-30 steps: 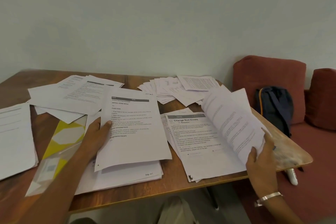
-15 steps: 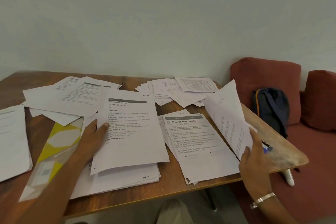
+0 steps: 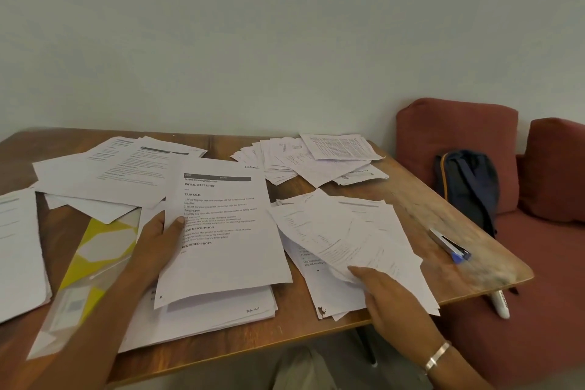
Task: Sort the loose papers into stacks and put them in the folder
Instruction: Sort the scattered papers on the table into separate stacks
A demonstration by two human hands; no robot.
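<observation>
A printed sheet point(image 3: 221, 231) headed with a dark bar lies tilted over a paper stack point(image 3: 215, 310) at the table's front. My left hand point(image 3: 158, 244) grips the sheet's left edge, thumb on top. Right of it, my right hand point(image 3: 386, 298) holds blurred loose sheets point(image 3: 351, 231) by their near edge, low over a second stack point(image 3: 329, 298). A yellow and clear folder point(image 3: 91, 256) lies at the front left, partly under my left forearm. More papers are fanned at the back point(image 3: 316, 161), spread at the back left point(image 3: 104, 174) and at the far left point(image 3: 19, 250).
The wooden table point(image 3: 411, 199) ends at a rounded right corner, where a blue and white pen point(image 3: 449, 245) lies. A white marker point(image 3: 500, 304) shows just below that edge. A red sofa point(image 3: 456, 130) with a dark backpack point(image 3: 468, 187) stands to the right.
My right hand has swung the lifted sheets from upright at the right down and leftward onto the right stack. My left hand has kept its grip on the printed sheet.
</observation>
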